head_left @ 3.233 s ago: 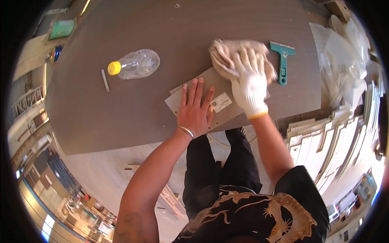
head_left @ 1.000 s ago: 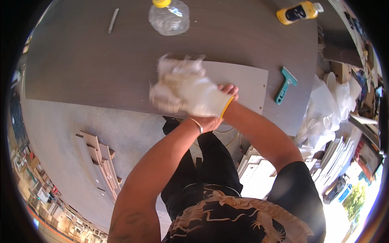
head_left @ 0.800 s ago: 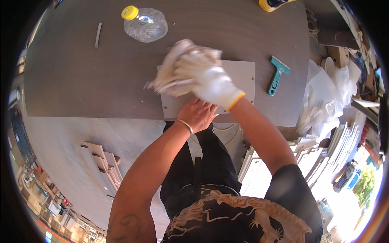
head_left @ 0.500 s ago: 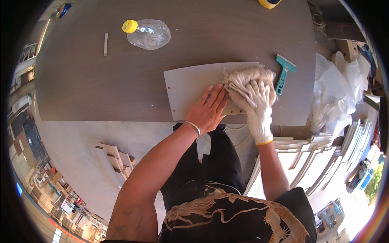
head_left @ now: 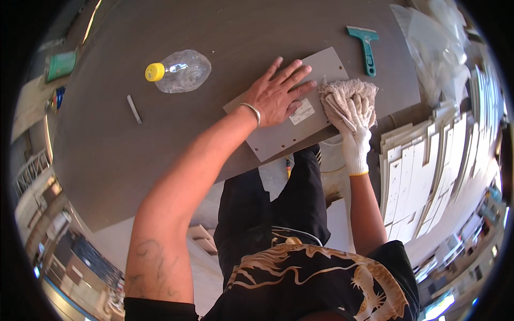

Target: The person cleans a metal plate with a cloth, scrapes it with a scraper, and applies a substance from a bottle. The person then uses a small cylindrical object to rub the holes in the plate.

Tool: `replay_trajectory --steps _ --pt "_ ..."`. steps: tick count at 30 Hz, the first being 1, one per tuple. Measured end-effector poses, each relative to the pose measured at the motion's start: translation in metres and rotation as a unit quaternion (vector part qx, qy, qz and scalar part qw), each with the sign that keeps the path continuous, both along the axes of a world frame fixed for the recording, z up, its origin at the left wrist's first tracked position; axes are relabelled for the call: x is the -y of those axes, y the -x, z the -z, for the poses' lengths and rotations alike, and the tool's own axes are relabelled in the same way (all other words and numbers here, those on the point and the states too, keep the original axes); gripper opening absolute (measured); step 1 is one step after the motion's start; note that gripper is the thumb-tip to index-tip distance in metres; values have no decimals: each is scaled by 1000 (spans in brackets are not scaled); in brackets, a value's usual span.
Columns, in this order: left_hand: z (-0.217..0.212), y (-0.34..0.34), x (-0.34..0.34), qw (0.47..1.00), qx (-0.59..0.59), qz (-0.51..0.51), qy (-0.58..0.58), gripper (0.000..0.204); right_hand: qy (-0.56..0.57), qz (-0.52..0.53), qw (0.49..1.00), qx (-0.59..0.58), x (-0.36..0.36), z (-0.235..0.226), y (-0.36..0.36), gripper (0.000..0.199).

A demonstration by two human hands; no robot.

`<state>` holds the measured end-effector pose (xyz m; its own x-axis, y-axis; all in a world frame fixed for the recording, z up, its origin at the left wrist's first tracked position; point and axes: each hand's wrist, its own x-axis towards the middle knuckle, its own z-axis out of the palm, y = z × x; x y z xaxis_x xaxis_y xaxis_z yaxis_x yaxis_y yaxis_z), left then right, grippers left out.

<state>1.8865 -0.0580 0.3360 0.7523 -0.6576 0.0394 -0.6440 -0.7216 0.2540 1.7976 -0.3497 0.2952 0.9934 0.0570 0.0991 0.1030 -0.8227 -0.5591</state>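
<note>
A flat grey panel (head_left: 316, 72) with small holes along its edges lies on the brown table (head_left: 182, 128), close to the near edge. Bare, with fingers spread, my left hand (head_left: 276, 96) presses flat on the panel. Beside its thumb a white label (head_left: 302, 112) is stuck to the panel. My right hand (head_left: 357, 123), in a white knit glove, grips a fluffy beige rag (head_left: 348, 91) at the panel's right end. The rag hides that part of the edge. Beyond the rag lies a teal scraper (head_left: 367, 51).
A clear plastic bottle (head_left: 188, 70) with a yellow cap lies on its side on the table's left. Near it is a short pale stick (head_left: 134, 109). Right of the table are stacked white boards (head_left: 412, 171) and crumpled clear plastic sheeting (head_left: 436, 51).
The view has turned. The panel now sits slanted, with a label showing on its face. My left hand has shifted farther up the panel; the rag has moved down to its right end.
</note>
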Motion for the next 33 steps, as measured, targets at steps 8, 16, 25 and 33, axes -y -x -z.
replay_trajectory --steps 8,16,25,33 --pt "23 4 -3 999 -7 -14 -50 69 -209 -21 971 -112 -197 -45 108 50" --pt "24 -1 -4 998 3 19 -68 68 -22 45 998 29 -145 -35 71 48" --pt "25 -5 -7 997 30 52 -48 64 12 104 993 47 -110 -43 33 46" --pt "31 -7 -9 998 -9 63 -19 69 -5 10 1000 14 -190 -12 117 58"
